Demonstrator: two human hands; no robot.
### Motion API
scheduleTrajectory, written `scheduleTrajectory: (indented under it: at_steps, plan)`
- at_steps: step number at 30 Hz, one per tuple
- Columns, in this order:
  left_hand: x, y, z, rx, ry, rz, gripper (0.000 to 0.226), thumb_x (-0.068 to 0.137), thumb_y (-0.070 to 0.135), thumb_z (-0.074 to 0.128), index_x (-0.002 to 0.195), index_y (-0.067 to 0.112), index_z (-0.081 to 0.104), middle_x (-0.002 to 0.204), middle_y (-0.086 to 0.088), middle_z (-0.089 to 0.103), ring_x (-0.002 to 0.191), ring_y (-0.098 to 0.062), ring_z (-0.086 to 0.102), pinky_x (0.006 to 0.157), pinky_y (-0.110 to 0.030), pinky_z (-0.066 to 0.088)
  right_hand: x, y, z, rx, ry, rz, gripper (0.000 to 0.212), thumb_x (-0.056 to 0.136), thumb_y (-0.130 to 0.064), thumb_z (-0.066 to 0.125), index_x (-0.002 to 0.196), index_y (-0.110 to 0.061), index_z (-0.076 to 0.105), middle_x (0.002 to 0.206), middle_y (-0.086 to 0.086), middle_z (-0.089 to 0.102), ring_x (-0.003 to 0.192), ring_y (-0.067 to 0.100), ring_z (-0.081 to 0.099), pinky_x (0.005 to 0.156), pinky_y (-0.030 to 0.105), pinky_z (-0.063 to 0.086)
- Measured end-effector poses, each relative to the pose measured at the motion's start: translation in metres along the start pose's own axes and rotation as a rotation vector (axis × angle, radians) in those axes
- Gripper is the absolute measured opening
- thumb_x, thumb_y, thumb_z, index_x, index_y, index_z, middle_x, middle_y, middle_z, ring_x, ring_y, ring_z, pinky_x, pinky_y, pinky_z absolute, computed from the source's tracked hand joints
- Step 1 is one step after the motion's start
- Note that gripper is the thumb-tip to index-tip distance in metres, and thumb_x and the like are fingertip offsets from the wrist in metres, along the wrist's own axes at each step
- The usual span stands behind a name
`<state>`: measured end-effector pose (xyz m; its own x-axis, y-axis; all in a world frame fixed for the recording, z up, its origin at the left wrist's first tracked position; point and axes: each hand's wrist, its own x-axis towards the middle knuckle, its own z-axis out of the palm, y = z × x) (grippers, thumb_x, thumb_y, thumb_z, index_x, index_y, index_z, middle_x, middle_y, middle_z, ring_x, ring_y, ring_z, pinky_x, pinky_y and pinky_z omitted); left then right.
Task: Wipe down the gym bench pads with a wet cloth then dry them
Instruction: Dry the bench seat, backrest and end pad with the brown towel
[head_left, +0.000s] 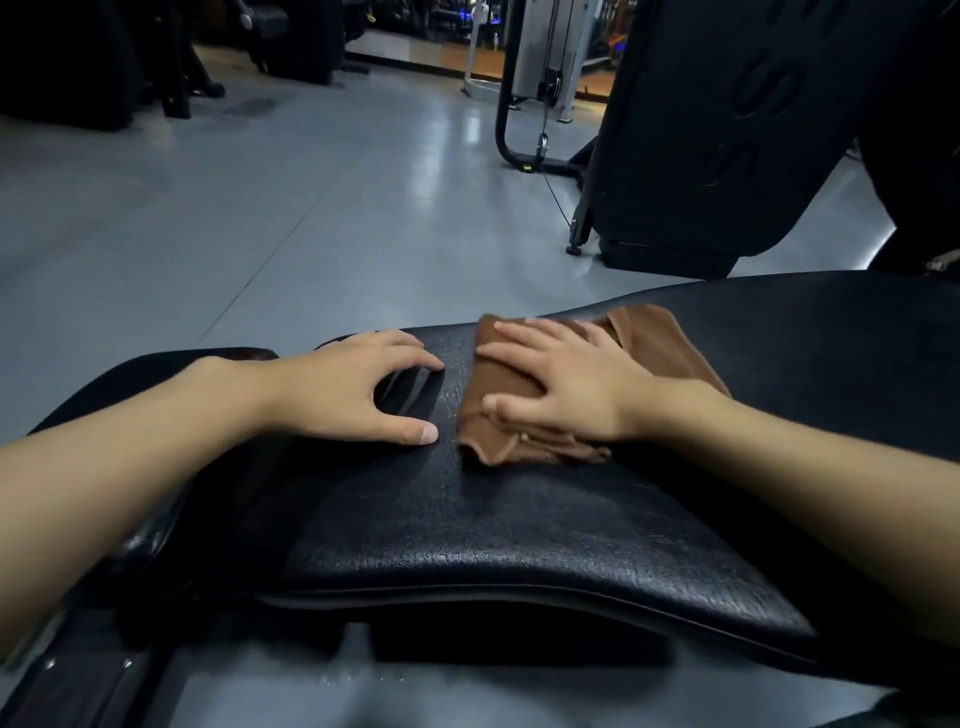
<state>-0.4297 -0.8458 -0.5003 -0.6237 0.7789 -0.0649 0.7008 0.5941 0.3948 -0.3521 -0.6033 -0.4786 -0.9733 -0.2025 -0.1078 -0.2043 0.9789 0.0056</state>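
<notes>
- Grey gym floor (260, 208) behind; dark machines at the far edges, hard to make out.
- Black textured bench pad (467, 519) fills the foreground, its right end cut off by the frame.
- Brown cloth (498, 384), folded and rumpled, lies on the pad's far side.
- Right hand (566, 384) pressed flat on the cloth, fingers spread.
- Left hand (353, 389) just beside the cloth, empty, fingertips braced on the pad.

Your cloth (506, 395) is plain brown, no print. The bench pad (467, 525) under it is black with a pebbled leather-grain texture and a faint glossy sheen. The floor (260, 208) is flat grey-blue. The machine (727, 130) behind is black, with an embossed oval pattern.
</notes>
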Motion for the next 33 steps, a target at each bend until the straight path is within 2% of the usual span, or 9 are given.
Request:
scheduleTrajectory:
  at_steps: [2,5,11,14,19,24,26,29,33]
  plan:
    - [-0.005,-0.003,-0.001,-0.004,-0.015,-0.015,0.081,0.075,0.069,0.066,0.144,0.037,0.038,0.151,0.014,0.029,0.139,-0.003,0.025,0.101,-0.013,0.018,0.04,0.004,-0.001,0.001,0.007,0.073,0.077,0.08,-0.083,0.025,0.148,-0.046,0.029,0.162,-0.013,0.023,0.148,0.015,0.018,0.116,0.052,0.009]
    - [-0.016,-0.008,-0.005,0.014,-0.023,-0.043,0.095,0.06,0.083,0.052,0.143,0.038,0.04,0.148,0.015,0.033,0.136,-0.001,0.03,0.1,-0.012,0.02,0.068,0.005,0.0,0.005,0.013,0.139,0.071,0.085,-0.079,0.031,0.146,-0.045,0.033,0.156,-0.012,0.035,0.144,0.019,0.026,0.113,0.054,0.012]
    - [-0.024,-0.016,-0.006,0.015,-0.013,-0.061,0.104,0.051,0.095,0.047,0.139,0.038,0.045,0.143,0.014,0.039,0.132,-0.004,0.039,0.108,-0.022,0.03,0.015,-0.021,0.007,0.003,-0.011,0.034,0.075,0.085,-0.079,0.023,0.152,-0.045,0.022,0.166,-0.009,0.008,0.152,0.018,0.002,0.118,0.056,-0.001]
    - [-0.021,-0.016,-0.006,0.006,-0.008,-0.07,0.095,0.056,0.086,0.053,0.137,0.037,0.048,0.139,0.015,0.042,0.128,-0.005,0.043,0.11,-0.029,0.034,-0.038,-0.048,0.009,-0.027,-0.018,-0.119,0.083,0.078,-0.079,0.011,0.153,-0.044,0.015,0.166,-0.011,0.001,0.152,0.015,-0.005,0.119,0.055,-0.002]
    - [-0.02,-0.022,-0.005,0.004,0.007,-0.045,0.087,0.06,0.083,0.052,0.136,0.039,0.048,0.138,0.017,0.042,0.127,-0.003,0.042,0.11,-0.028,0.034,-0.078,-0.064,0.009,-0.074,-0.073,-0.241,0.079,0.082,-0.078,0.013,0.154,-0.046,0.007,0.165,-0.015,-0.006,0.151,0.012,-0.012,0.12,0.049,-0.005]
    - [-0.024,-0.028,-0.003,0.004,0.013,-0.02,0.088,0.061,0.082,0.048,0.138,0.04,0.045,0.143,0.017,0.037,0.132,-0.001,0.036,0.105,-0.017,0.027,-0.025,-0.051,0.007,-0.01,-0.066,-0.197,0.084,0.076,-0.082,0.011,0.152,-0.048,0.016,0.165,-0.018,0.002,0.151,0.008,-0.003,0.121,0.045,-0.001]
    - [-0.028,-0.031,-0.003,0.008,0.01,-0.027,0.088,0.061,0.082,0.048,0.138,0.04,0.044,0.144,0.016,0.035,0.133,-0.001,0.035,0.108,-0.02,0.028,0.011,-0.044,0.009,-0.006,-0.042,-0.142,0.083,0.077,-0.083,0.013,0.152,-0.048,0.019,0.165,-0.016,0.006,0.151,0.01,0.002,0.12,0.049,0.002]
    - [-0.039,-0.038,-0.003,0.007,0.008,-0.046,0.086,0.062,0.082,0.049,0.138,0.041,0.044,0.142,0.019,0.036,0.131,-0.001,0.036,0.111,-0.026,0.031,0.066,-0.038,0.008,-0.005,-0.015,-0.025,0.071,0.087,-0.077,0.029,0.15,-0.046,0.026,0.164,-0.012,0.017,0.149,0.015,0.014,0.118,0.051,0.009]
    - [-0.057,-0.046,-0.003,-0.006,0.005,-0.09,0.087,0.06,0.081,0.049,0.138,0.041,0.044,0.14,0.022,0.036,0.131,-0.001,0.035,0.109,-0.021,0.029,0.094,-0.039,0.011,0.015,0.003,0.074,0.069,0.087,-0.076,0.03,0.148,-0.045,0.03,0.159,-0.012,0.029,0.146,0.02,0.023,0.113,0.056,0.013]
